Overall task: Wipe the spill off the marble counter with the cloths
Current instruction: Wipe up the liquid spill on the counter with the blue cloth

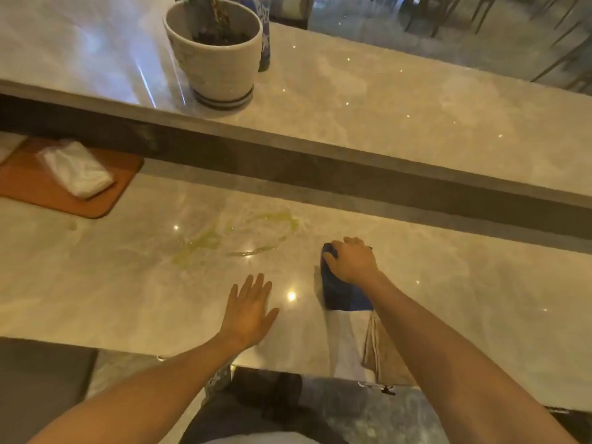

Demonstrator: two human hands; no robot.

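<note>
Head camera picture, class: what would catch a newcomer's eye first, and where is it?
The yellow-green spill smeared across the middle of the marble counter stands out first. Just right of it, the right hand presses on a blue cloth, while the left hand lies open and flat nearer the front edge.

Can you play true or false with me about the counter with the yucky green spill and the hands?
1. The right hand is on the blue cloth. True.
2. The green spill is all wiped away. False: it is smeared on the marble counter, left of the cloth.
3. The left hand is holding a cloth. False: it is open and flat with nothing in it.
4. A plant pot stands on the higher ledge behind. True.
5. The white packet lies on the orange mat. True.
6. The blue cloth covers the spill. False: it sits to the spill's right, apart from it.
</note>
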